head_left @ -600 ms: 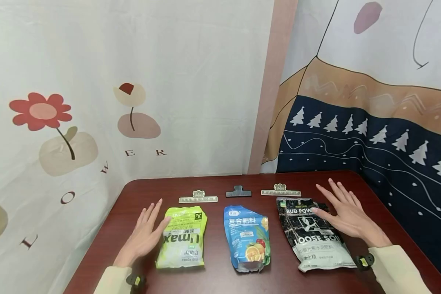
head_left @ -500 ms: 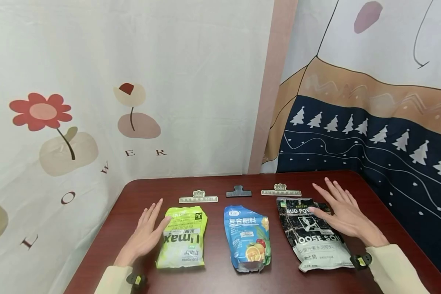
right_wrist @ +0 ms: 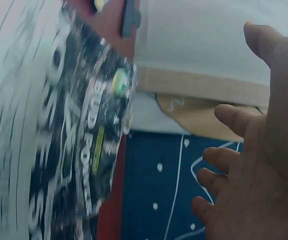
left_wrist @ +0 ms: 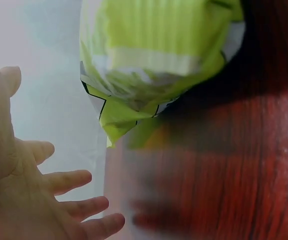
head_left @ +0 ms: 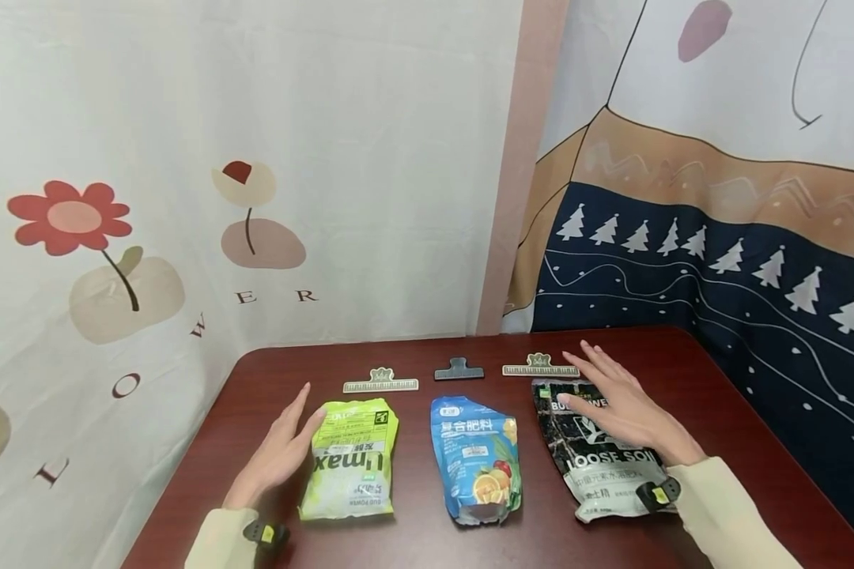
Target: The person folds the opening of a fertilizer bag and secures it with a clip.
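My left hand is beside the left edge of a yellow-green bag, fingers straight and holding nothing. In the left wrist view that bag's crumpled end shows, apart from the spread fingers. Over the black and white soil bag my right hand hovers, fingers extended, covering part of its print. The right wrist view shows the soil bag to one side of the empty hand. Between these two lies a blue fertilizer pouch with fruit printed on it.
Along the back of the dark red table lie a pale ruler-marked clip, a dark grey clip and another pale clip. Behind the table hang a white printed curtain and a navy tree-patterned cloth.
My right hand has moved left, further over the soil bag and closer to the right pale clip. The left hand has turned slightly in place. The head view has shifted a little.
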The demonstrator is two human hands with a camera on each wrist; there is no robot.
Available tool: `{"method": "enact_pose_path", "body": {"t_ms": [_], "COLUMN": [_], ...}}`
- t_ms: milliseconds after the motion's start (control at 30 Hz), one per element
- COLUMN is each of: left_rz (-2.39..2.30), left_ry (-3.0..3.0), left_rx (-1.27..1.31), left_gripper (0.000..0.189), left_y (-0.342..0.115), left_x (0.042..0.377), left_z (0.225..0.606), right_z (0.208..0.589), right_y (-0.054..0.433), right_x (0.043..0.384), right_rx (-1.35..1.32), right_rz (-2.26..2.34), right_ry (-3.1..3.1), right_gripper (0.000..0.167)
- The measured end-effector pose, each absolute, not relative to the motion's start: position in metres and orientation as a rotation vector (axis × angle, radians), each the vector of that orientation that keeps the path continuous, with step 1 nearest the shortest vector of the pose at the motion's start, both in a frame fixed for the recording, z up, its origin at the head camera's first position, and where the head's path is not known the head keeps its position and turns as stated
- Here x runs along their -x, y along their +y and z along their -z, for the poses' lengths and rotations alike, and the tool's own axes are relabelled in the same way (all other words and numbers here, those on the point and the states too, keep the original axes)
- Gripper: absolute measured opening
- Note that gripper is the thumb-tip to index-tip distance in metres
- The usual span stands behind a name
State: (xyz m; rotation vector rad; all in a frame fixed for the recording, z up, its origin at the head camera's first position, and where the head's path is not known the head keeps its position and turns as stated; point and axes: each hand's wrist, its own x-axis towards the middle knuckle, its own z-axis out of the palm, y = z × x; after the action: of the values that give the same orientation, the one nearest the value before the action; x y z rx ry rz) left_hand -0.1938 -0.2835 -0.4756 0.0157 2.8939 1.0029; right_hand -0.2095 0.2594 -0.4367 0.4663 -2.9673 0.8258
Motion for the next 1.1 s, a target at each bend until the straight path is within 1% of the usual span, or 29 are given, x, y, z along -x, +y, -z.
{"method": "enact_pose_path", "body": {"t_ms": [400, 567, 800, 1000, 1100], "left_rz": [-1.208, -1.387, -1.695, -1.769, -1.800], "left_ry": [2.784, 2.697, 2.462, 2.365, 2.323], "left_rx": [0.135, 0.165, 0.202, 0.211, 0.209], "left_gripper": [0.085, 0.087, 0.085, 0.082, 0.080], "left_y": [-0.292, -0.295, -0.302, -0.309, -0.313], "left_x": [0.201, 0.205, 0.210, 0.214, 0.214], "left_z": [0.477, 0.473, 0.471, 0.473, 0.475], "right_z": [0.431, 0.428, 0.425, 0.424, 0.422], "right_y": [0.219, 0.204, 0.183, 0.164, 0.152], "right_x": [0.217, 0.220, 0.221, 0.223, 0.225], "right_rx": [-0.568, -0.546, -0.516, -0.533, -0.500], "right_rz": [-1.107, -1.242, -1.471, -1.734, -1.811], "right_ry": [-2.978, -2.975, -2.971, -2.906, -2.909], "right_gripper": [0.077, 0.076, 0.072, 0.070, 0.069]}}
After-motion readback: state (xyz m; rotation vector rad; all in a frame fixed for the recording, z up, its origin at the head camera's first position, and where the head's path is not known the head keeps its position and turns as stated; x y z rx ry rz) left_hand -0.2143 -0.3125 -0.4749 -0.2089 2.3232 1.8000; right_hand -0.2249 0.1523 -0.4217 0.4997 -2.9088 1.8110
